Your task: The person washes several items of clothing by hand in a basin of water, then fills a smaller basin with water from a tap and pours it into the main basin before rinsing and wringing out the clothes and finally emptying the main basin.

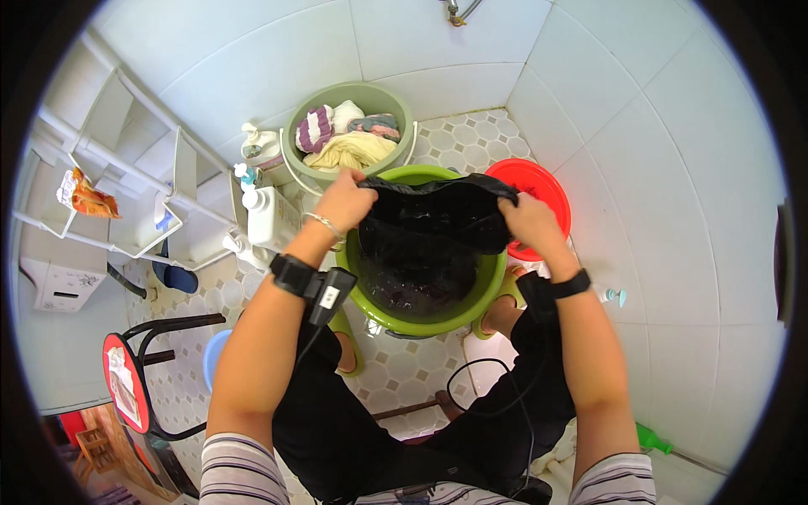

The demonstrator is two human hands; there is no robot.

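Note:
A wet black garment [435, 218] is stretched between my two hands above a lime-green plastic basin [404, 328]. My left hand [346, 201] grips its waistband-like edge at the upper left. At the opposite end, my right hand [531, 221] pinches the same edge. The lower part of the cloth hangs down into dark, slightly foamy water [410, 293] in the basin. How much of it lies under the surface is hidden. Black straps with small devices circle both my forearms.
Beyond the basin stands a grey-green bucket [394, 101] of folded clothes; a red basin [562, 189] sits right. Left are a white detergent bottle [268, 218], pump bottles, a white rack [170, 189] and a red-topped stool [117, 379]. A black cable [467, 366] loops over my right leg.

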